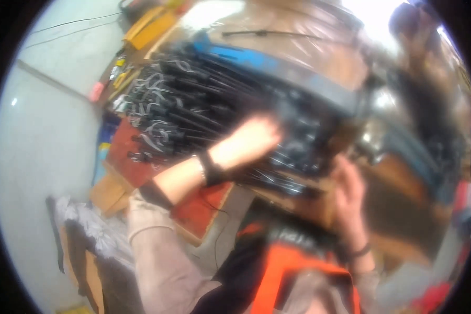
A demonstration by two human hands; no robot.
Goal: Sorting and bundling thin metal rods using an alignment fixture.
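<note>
A dense bundle of long, thin black pieces (193, 97) lies on a red-topped table, with pale curled strips (154, 89) at its left ends. Their exact kind is too blurred to name. My left hand (254, 136), with a black band at the wrist, reaches over the middle of the bundle. Motion smears its fingers, so any grip is hidden. Beside the right end of the pile is my right hand (348, 186), its fingers stretched upward and nothing visible in them. Shiny clear wrapping (298, 149) seems to cover the black pieces between the hands.
Behind the bundle runs a blue and grey bar (277, 65). Beyond it, a single thin black piece (261, 33) rests on clear plastic sheeting. The red tabletop (199, 212) shows near my left forearm. Cardboard (110, 193) stands at the left; another person (424, 68) is at the far right.
</note>
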